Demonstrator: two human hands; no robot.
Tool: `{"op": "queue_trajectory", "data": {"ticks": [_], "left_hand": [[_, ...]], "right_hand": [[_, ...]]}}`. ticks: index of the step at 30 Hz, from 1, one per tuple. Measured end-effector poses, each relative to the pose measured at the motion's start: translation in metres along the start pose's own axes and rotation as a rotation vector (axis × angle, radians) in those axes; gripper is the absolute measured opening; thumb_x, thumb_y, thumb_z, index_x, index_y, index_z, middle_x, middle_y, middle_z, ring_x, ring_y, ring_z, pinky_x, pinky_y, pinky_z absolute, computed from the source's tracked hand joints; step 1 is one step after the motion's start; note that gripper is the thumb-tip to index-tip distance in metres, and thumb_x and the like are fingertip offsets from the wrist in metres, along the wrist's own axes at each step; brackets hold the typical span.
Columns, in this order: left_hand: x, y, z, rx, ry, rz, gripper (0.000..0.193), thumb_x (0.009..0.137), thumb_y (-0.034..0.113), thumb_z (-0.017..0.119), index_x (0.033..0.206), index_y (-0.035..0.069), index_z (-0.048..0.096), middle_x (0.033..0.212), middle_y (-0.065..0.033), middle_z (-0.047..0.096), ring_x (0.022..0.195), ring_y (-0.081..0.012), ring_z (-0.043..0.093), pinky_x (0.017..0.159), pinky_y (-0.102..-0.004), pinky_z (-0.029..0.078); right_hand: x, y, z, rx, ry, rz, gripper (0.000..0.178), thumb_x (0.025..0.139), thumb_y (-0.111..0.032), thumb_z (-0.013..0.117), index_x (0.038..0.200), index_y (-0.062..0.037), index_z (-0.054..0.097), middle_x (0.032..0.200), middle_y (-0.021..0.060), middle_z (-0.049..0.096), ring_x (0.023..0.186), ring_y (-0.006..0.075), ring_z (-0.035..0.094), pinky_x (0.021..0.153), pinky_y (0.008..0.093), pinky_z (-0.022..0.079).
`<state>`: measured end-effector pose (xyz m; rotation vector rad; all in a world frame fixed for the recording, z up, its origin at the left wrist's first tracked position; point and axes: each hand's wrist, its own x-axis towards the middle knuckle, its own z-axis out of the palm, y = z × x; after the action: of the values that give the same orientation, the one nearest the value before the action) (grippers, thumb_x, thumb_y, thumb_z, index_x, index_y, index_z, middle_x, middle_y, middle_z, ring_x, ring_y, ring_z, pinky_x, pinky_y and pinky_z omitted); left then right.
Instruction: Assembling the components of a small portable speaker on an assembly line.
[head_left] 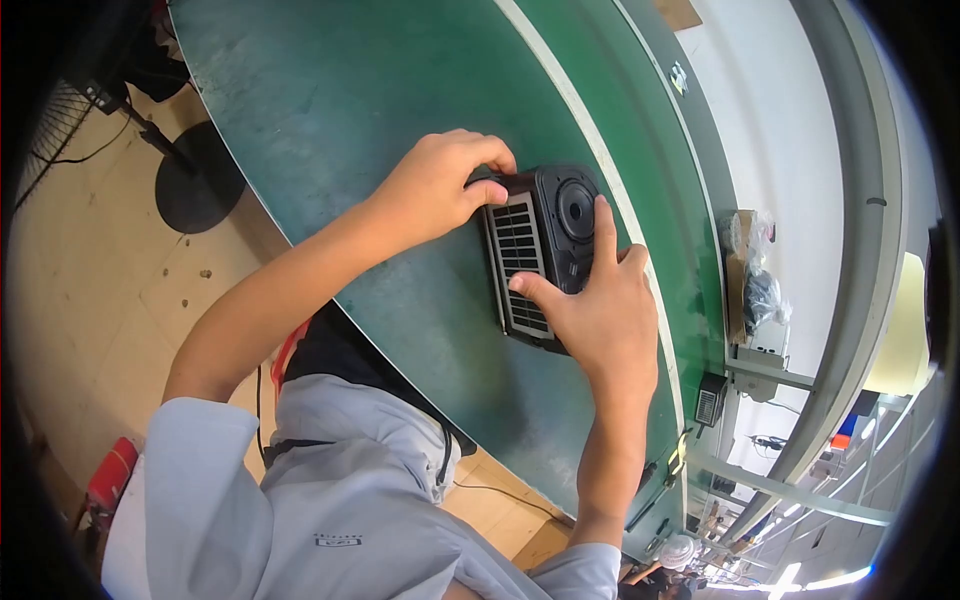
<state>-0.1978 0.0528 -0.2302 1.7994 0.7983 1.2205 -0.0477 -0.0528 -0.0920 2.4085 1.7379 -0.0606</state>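
Note:
A black boxy portable speaker (pixel 552 262) rests on the green work table (pixel 330 120). One face carries a round speaker cone, and another has a silver-framed panel of dark cells that looks like a solar panel. My left hand (pixel 450 185) is curled at its far left corner, thumb on the edge beside the panel and fingers bent over the top. From the right, my right hand (pixel 608 310) grips the body, with the thumb on the panel and the index finger stretched along the speaker side. The underside is hidden.
A pale strip (pixel 580 105) runs along the table. Beyond it stand a similar black device (pixel 708 400) and plastic-wrapped items (pixel 765 295). Several tools (pixel 652 490) lie at the lower right. A fan's round base (pixel 200 180) stands on the floor at left. Another person (pixel 655 582) is at the lower right.

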Motion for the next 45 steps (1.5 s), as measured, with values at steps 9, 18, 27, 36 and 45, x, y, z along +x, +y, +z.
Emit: {"op": "queue_trajectory", "data": {"ticks": [9, 18, 27, 36, 45], "left_hand": [[-0.003, -0.008, 0.004, 0.177, 0.009, 0.173, 0.011, 0.083, 0.010, 0.075, 0.093, 0.005, 0.071, 0.087, -0.0091, 0.072, 0.082, -0.0309, 0.065, 0.074, -0.0390, 0.050], [-0.003, -0.004, 0.006, 0.490, 0.027, 0.472, 0.016, 0.075, 0.008, 0.077, 0.087, 0.005, 0.067, 0.078, -0.0030, 0.060, 0.077, -0.0216, 0.057, 0.066, -0.0351, 0.045], [-0.004, -0.005, 0.013, 0.582, 0.136, 0.534, 0.012, 0.072, 0.010, 0.068, 0.072, 0.009, 0.057, 0.070, -0.0016, 0.050, 0.069, -0.0199, 0.052, 0.064, -0.0335, 0.042], [-0.001, -0.006, 0.006, 0.374, 0.002, 0.463, 0.016, 0.075, 0.004, 0.076, 0.082, 0.005, 0.062, 0.076, -0.0050, 0.056, 0.072, -0.0236, 0.056, 0.066, -0.0362, 0.042], [0.003, -0.001, 0.007, 0.324, 0.071, 0.368, 0.011, 0.079, 0.002, 0.074, 0.086, 0.005, 0.066, 0.080, -0.0061, 0.062, 0.071, -0.0251, 0.058, 0.068, -0.0368, 0.044]], "right_hand": [[0.000, 0.021, 0.019, -0.055, 0.051, -0.112, 0.124, 0.058, -0.060, 0.089, 0.159, -0.0196, 0.031, 0.120, 0.0211, 0.052, 0.104, 0.0395, 0.062, 0.084, 0.0486, 0.056], [0.018, 0.035, 0.021, 0.168, 0.173, -0.415, 0.112, 0.065, -0.055, 0.086, 0.158, -0.0180, 0.034, 0.154, 0.0278, 0.034, 0.129, 0.0478, 0.048, 0.103, 0.0526, 0.045], [0.058, 0.022, 0.027, 0.265, 0.103, -0.669, 0.067, 0.080, -0.041, 0.077, 0.140, -0.0184, 0.056, 0.148, 0.0187, 0.045, 0.127, 0.0472, 0.044, 0.105, 0.0554, 0.041], [0.061, 0.019, 0.032, 0.319, 0.156, -0.644, 0.056, 0.079, -0.034, 0.074, 0.130, -0.0178, 0.061, 0.138, 0.0151, 0.051, 0.119, 0.0408, 0.049, 0.101, 0.0503, 0.042], [0.062, 0.022, 0.031, 0.287, 0.134, -0.676, 0.057, 0.081, -0.036, 0.071, 0.133, -0.0169, 0.059, 0.141, 0.0161, 0.048, 0.124, 0.0415, 0.045, 0.101, 0.0528, 0.041]]}}
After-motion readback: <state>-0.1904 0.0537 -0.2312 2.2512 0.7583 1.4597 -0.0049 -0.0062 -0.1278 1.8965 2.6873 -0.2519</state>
